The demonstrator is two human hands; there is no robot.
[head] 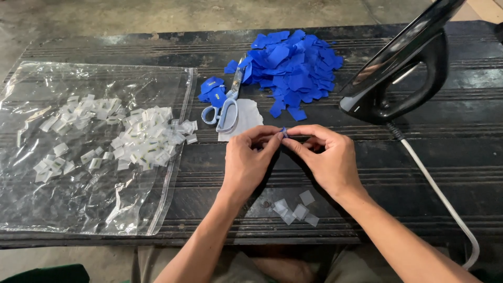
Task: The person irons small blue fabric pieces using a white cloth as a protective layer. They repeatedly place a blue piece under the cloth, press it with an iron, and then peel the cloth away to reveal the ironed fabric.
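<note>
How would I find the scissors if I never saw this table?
Look at the dark wooden table, left of the big blue pile of cut pieces. The scissors lie there beside a white scrap; they alone have pale blue loop handles.

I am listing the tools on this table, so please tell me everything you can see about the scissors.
The scissors lie flat on the dark ridged table, between the clear plastic bag and the heap of blue pieces. The two loop handles look like pale blue-grey plastic and point toward the person; the metal blades point away and appear closed, their tip reaching the blue heap. One handle rests on a white scrap. A few small blue pieces lie against its left side. Neither hand touches it.
</note>
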